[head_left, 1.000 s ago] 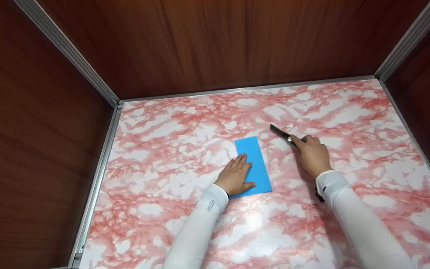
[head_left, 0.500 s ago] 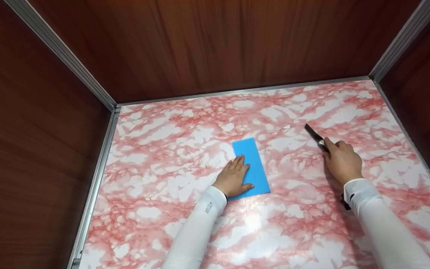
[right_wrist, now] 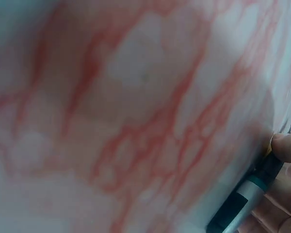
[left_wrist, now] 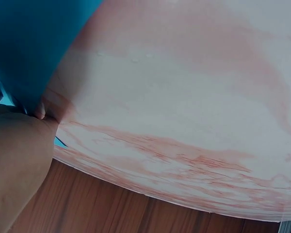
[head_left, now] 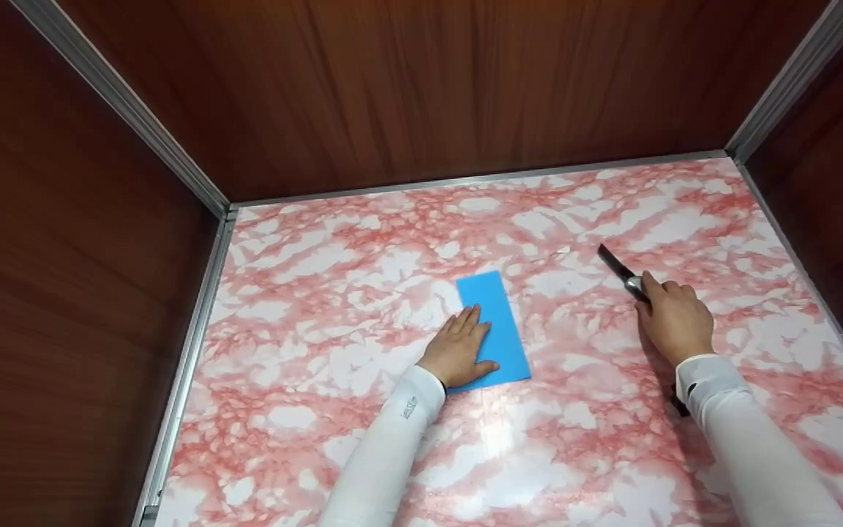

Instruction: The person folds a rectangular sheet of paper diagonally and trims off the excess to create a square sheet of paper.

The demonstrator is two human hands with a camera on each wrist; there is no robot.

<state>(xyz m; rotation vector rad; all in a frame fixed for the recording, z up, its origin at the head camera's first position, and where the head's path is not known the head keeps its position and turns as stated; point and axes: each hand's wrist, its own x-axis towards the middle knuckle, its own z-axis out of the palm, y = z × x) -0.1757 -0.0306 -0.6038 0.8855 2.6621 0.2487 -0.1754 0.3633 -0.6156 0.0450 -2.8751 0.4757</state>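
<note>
A blue rectangular sheet [head_left: 507,337] lies flat on the marbled tabletop, its long side pointing away from me. My left hand [head_left: 456,350] rests on its left part with fingers spread, covering the left edge there. In the left wrist view the blue sheet [left_wrist: 34,43] fills the upper left corner beside the hand [left_wrist: 19,150]. Off to the right, my right hand [head_left: 674,318] grips a knife [head_left: 615,262] with a dark, slant-tipped blade and a silver band, the tip pointing away and left. The right wrist view shows curled fingers round its handle [right_wrist: 250,194].
The red-and-white marbled table [head_left: 304,439] is bordered by metal rails [head_left: 465,178]. Dark wooden panels [head_left: 421,88] stand at the back, left and right.
My right hand has moved to the right with the knife, away from the blue sheet, and then stayed nearly still. My left hand remains on the sheet.
</note>
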